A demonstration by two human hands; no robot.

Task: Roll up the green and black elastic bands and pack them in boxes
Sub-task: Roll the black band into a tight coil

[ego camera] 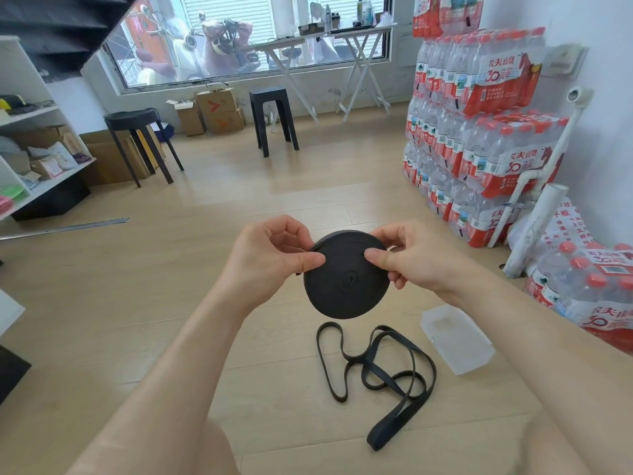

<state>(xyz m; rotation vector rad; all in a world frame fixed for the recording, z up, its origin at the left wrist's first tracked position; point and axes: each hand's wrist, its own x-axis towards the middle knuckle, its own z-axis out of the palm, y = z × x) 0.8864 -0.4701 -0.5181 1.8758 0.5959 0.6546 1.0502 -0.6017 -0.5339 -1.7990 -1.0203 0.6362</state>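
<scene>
Two bare hands are holding one black roll (346, 281) up in the air over the wooden floor (171, 303). The roll is a flat, round coil of soft black band, wound tight, with a tiny hole showing in the middle. The left hand (270, 258) is pinching the roll's top left edge, with the thumb lying on the flat face and the fingers curling behind. The right hand (411, 258) is pinching the top right edge the same way.

One long loose black band (387, 371) is lying on the floor just below the roll. It is thin and flat and is curling in many loops that are crossing over each other. One clear plastic box (457, 337) is sitting on the floor just to the right of the loose band. It looks cloudy and has four sides.

Two black stools (144, 138) are standing farther back on the floor, one round and one square. Many packs of water bottles (479, 132) with red caps are sitting in a tall stack by the white wall on the right.
</scene>
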